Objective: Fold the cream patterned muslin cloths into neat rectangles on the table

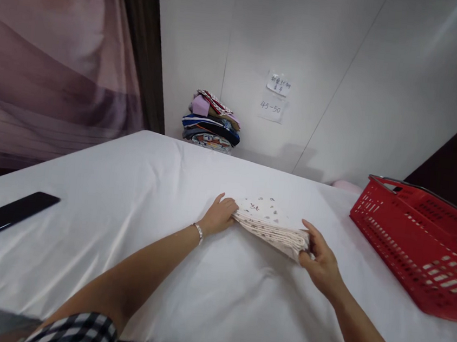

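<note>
Folded cloth point(270, 227), long axis left-right

We can read one thing clearly: the handwritten numbers "45-50" on a small white paper note point(272, 110) stuck to the white wall panel point(345, 69). Just above that note, a second white slip point(279, 84) carries two short lines of handwritten characters, too small and blurred for us to make out. To the left of the "45-50" note and a little lower sits a stack of folded fabrics point(212, 120), on which we find no legible writing.
</note>
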